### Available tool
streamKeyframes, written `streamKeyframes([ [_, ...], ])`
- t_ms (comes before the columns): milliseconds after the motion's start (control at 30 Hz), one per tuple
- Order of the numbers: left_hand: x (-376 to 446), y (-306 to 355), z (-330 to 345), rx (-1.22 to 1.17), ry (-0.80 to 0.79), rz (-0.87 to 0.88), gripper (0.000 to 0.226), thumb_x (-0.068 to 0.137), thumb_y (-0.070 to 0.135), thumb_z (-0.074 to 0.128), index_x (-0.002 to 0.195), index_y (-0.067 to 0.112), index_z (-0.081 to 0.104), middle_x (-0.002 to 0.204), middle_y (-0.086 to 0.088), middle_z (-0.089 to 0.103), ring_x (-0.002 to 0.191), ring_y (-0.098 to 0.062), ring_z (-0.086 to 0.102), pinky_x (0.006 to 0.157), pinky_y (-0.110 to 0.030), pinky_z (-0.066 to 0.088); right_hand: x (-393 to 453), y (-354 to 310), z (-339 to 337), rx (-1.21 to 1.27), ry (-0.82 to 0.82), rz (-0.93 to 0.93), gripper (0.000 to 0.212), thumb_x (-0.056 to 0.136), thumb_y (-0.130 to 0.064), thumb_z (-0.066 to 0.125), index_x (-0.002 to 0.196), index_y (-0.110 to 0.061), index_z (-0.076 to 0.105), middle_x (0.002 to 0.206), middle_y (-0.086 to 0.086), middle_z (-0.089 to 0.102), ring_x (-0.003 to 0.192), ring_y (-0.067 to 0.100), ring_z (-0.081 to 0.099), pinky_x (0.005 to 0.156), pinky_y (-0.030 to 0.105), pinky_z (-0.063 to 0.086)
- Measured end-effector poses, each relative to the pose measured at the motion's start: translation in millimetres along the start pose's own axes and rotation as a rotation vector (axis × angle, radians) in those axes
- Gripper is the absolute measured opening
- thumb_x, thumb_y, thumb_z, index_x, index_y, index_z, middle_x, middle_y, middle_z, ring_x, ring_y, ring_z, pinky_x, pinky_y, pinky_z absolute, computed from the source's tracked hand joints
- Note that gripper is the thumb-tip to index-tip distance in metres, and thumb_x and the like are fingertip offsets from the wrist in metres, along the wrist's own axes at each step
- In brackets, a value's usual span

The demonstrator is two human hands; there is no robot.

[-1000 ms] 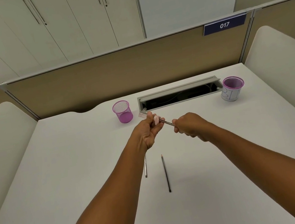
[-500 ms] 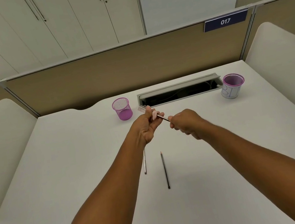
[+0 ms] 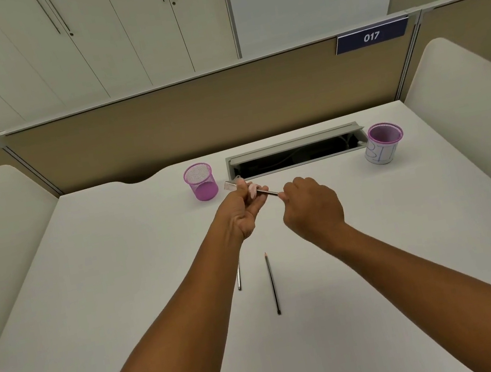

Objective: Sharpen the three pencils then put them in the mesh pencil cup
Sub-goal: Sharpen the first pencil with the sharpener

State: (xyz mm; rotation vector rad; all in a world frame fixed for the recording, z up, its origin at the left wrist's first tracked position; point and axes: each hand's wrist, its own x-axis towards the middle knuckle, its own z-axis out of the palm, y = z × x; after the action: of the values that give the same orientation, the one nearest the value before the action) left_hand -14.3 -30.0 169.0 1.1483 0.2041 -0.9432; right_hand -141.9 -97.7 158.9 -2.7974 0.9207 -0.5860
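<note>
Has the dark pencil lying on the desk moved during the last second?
No. The dark pencil lies at the same offset from the purple mesh cup as before.

Both forearms outstretched, left grip (image 3: 243,207) and right grip (image 3: 312,207) curled, close together.

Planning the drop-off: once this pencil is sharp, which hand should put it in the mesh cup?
Likely left. The left hand grips the pencil and is right beside the mesh cup; the right hand is farther away.
</note>
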Motion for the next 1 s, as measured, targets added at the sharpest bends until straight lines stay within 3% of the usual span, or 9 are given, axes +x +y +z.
streamKeyframes([
  [133, -1.4, 3.8, -0.7, 0.008, -0.045, -0.024, 0.024, 0.097, 0.021, 0.054, 0.102, -0.002, 0.057, 0.100, -0.021, 0.064, 0.082, -0.030, 0.068, 0.076, -0.039, 0.057, 4.4, -10.5, -10.6, 0.052, -0.156, 0.197, 0.030, 0.099, -0.029, 0.039, 0.088, -0.013, 0.061, 0.077, 0.003, 0.057, 0.060, 0.018, 0.047, 0.048, 0.022, 0.024],
  [267, -0.7, 7.6, -1.9, 0.027, -0.051, -0.005, 0.022, 0.097, 0.020, 0.054, 0.098, -0.002, 0.057, 0.094, -0.020, 0.064, 0.080, -0.029, 0.068, 0.080, -0.039, 0.056, 35.8, -11.0, -29.0, 0.791, -0.629, 0.770, 0.031, 0.097, -0.024, 0.040, 0.079, -0.007, 0.059, 0.070, 0.004, 0.049, 0.053, 0.013, 0.037, 0.045, 0.023, 0.028],
  [333, -1.1, 10.6, 0.2, 0.027, -0.035, 0.011, 0.021, 0.097, 0.019, 0.055, 0.094, -0.001, 0.057, 0.092, -0.019, 0.064, 0.079, -0.029, 0.067, 0.088, -0.042, 0.054, 38.0, -9.8, -29.1, 0.797, -0.664, 0.724, 0.032, 0.099, -0.026, 0.041, 0.084, -0.006, 0.061, 0.073, 0.006, 0.050, 0.055, 0.013, 0.036, 0.046, 0.023, 0.029],
  [433, 0.4, 14.0, 3.5, 0.008, -0.021, 0.018, 0.021, 0.098, 0.018, 0.054, 0.090, -0.001, 0.056, 0.090, -0.018, 0.063, 0.078, -0.028, 0.066, 0.095, -0.044, 0.052, 28.5, -10.8, -18.8, 0.543, -0.427, 0.400, 0.031, 0.099, -0.037, 0.046, 0.089, -0.009, 0.054, 0.078, 0.004, 0.054, 0.062, 0.014, 0.045, 0.055, 0.027, 0.035],
  [533, 0.0, 12.4, 3.1, 0.002, -0.006, 0.017, 0.022, 0.097, 0.018, 0.055, 0.100, -0.003, 0.057, 0.091, -0.019, 0.063, 0.078, -0.029, 0.066, 0.082, -0.042, 0.056, 19.0, -7.6, -7.3, 0.213, -0.166, 0.115, 0.027, 0.099, -0.034, 0.045, 0.087, -0.013, 0.056, 0.078, 0.001, 0.054, 0.064, 0.015, 0.048, 0.054, 0.025, 0.031],
  [633, -0.4, 8.0, 2.7, 0.011, -0.005, 0.005, 0.030, 0.097, 0.020, 0.055, 0.114, -0.004, 0.055, 0.096, -0.020, 0.064, 0.079, -0.029, 0.068, 0.073, -0.040, 0.057, 14.9, -5.5, -10.1, 0.006, -0.112, 0.017, 0.027, 0.100, -0.031, 0.041, 0.082, -0.015, 0.052, 0.074, -0.001, 0.048, 0.059, 0.015, 0.046, 0.048, 0.023, 0.023],
  [733, -0.2, 6.9, 3.2, 0.026, -0.028, 0.005, 0.028, 0.097, 0.021, 0.054, 0.112, -0.003, 0.055, 0.093, -0.020, 0.065, 0.078, -0.029, 0.068, 0.078, -0.041, 0.057, 19.4, -9.4, -13.7, 0.091, -0.223, 0.177, 0.026, 0.097, -0.030, 0.046, 0.080, -0.013, 0.057, 0.068, -0.001, 0.051, 0.056, 0.014, 0.046, 0.047, 0.022, 0.026],
  [867, -3.2, 6.1, 3.2, 0.065, -0.060, 0.000, 0.027, 0.098, 0.022, 0.053, 0.107, -0.003, 0.055, 0.091, -0.019, 0.064, 0.077, -0.028, 0.068, 0.083, -0.040, 0.055, 42.6, -5.7, -33.4, 0.918, -0.709, 0.859, 0.034, 0.100, -0.029, 0.044, 0.082, -0.007, 0.062, 0.061, 0.000, 0.049, 0.045, 0.008, 0.033, 0.038, 0.020, 0.026],
  [1000, -0.7, 5.9, 0.0, 0.067, -0.030, 0.002, 0.029, 0.097, 0.022, 0.054, 0.112, -0.003, 0.055, 0.091, -0.019, 0.065, 0.076, -0.028, 0.068, 0.082, -0.041, 0.055, 41.5, -5.7, -32.1, 0.782, -0.707, 0.711, 0.038, 0.100, -0.034, 0.045, 0.093, -0.002, 0.066, 0.068, 0.004, 0.053, 0.053, 0.011, 0.039, 0.047, 0.021, 0.033],
])
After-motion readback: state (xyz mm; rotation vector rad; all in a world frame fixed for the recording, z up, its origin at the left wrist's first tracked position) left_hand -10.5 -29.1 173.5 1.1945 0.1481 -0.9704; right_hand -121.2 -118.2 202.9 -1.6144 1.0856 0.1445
